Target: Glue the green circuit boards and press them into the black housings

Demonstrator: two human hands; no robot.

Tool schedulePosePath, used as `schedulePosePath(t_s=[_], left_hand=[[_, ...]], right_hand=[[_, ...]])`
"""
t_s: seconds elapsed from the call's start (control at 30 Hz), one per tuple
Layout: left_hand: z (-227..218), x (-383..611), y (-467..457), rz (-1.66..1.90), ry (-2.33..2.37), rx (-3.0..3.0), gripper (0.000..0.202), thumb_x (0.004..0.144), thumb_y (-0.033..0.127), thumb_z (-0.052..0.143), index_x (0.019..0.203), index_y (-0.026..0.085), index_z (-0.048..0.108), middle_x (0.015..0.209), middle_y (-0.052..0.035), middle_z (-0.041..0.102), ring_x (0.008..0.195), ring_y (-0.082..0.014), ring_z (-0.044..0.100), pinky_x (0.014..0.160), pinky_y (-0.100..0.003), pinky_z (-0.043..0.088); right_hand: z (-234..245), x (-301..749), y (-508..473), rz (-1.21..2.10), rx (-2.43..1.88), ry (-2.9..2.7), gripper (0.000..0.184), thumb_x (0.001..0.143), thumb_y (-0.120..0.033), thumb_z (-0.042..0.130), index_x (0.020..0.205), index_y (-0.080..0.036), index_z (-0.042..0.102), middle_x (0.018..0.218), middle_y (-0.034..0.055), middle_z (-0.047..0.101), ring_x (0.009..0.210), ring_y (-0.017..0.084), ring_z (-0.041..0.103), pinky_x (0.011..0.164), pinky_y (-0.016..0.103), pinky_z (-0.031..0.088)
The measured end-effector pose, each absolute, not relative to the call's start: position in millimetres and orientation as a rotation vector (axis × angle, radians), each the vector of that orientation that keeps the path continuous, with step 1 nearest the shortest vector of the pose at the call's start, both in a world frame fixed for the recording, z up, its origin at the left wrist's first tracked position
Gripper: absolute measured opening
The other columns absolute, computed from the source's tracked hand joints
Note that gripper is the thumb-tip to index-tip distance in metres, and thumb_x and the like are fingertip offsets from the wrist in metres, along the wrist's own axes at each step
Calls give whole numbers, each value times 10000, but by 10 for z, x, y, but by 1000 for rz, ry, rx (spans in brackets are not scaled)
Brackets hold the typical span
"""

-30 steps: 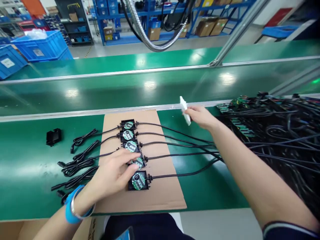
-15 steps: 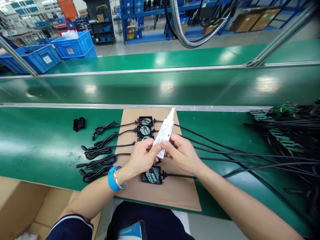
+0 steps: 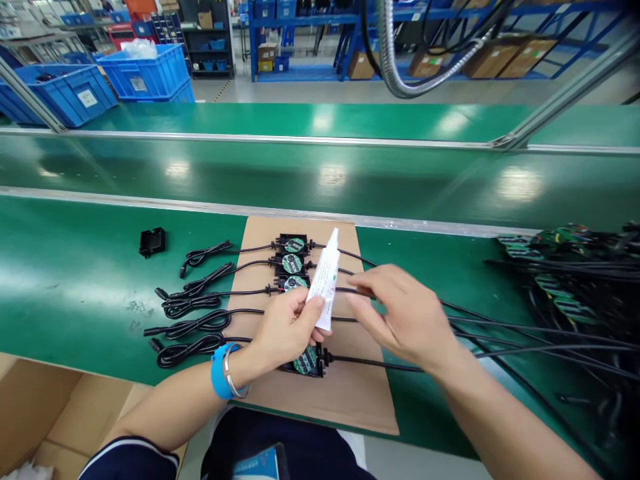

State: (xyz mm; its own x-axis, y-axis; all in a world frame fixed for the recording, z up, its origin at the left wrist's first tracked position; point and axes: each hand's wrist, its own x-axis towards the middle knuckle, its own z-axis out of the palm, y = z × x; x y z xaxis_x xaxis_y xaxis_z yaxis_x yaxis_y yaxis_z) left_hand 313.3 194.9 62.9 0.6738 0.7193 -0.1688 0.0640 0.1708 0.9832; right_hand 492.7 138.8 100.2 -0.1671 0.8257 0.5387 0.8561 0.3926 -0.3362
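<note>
My left hand (image 3: 285, 328) pinches the lower end of a white glue tube (image 3: 325, 275), nozzle pointing up and away. My right hand (image 3: 405, 315) hovers just right of the tube with its fingers spread, a little blurred, holding nothing. Under both hands lies a brown cardboard sheet (image 3: 350, 393) with a row of several black housings with round green circuit boards (image 3: 293, 263); the nearest one (image 3: 306, 361) shows partly below my left hand. Black cables (image 3: 200, 300) run out of the housings to the left and to the right.
A loose black housing (image 3: 151, 241) lies on the green bench (image 3: 75, 280) at the left. A tangled heap of cables and green boards (image 3: 575, 280) fills the right side. Behind runs a green conveyor (image 3: 320, 173). An open cardboard box (image 3: 40, 413) stands below the bench's near edge.
My right hand brought the tube from the right to the middle, my left hand took hold of its lower end, and my right hand has now let go and opened.
</note>
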Motion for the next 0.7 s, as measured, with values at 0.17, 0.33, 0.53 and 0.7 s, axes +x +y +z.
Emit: schedulePosePath(t_s=[0.17,0.33,0.53,0.7], left_hand=[[676,3095,1911,519,788,1464,369,954,422,509,725,145,591,599,-29,639,514,-117,599,477,-195,463],[852,2946,2061,758,625,1582,437,1020,439,340,1093,135,646,844,-74,697,723,-160,639,666,-285,529],[827,2925,2212,650,869,2379,402,920,330,533,1249,105,588,1351,-190,548,1220,-341,523,1008,-532,465],[710,2976,2150,402,962,2586,479,920,379,561,1307,98,544,1433,-190,496,1308,-362,467,1042,-521,452]], right_hand=[[1115,4810,1628,-340,-966,-2548,437,863,-162,477,1293,-118,544,1126,165,682,1061,289,627,931,478,488],[1114,4879,2242,61,-1031,-2384,361,904,-350,452,1185,-161,579,725,69,610,656,227,561,632,406,442],[1036,4841,3057,929,-980,-1129,466,862,-668,503,700,-250,374,503,-60,260,400,114,287,415,288,315],[821,4715,3366,1068,-936,-1037,553,783,-731,598,656,-245,366,493,-65,242,386,94,215,368,277,226]])
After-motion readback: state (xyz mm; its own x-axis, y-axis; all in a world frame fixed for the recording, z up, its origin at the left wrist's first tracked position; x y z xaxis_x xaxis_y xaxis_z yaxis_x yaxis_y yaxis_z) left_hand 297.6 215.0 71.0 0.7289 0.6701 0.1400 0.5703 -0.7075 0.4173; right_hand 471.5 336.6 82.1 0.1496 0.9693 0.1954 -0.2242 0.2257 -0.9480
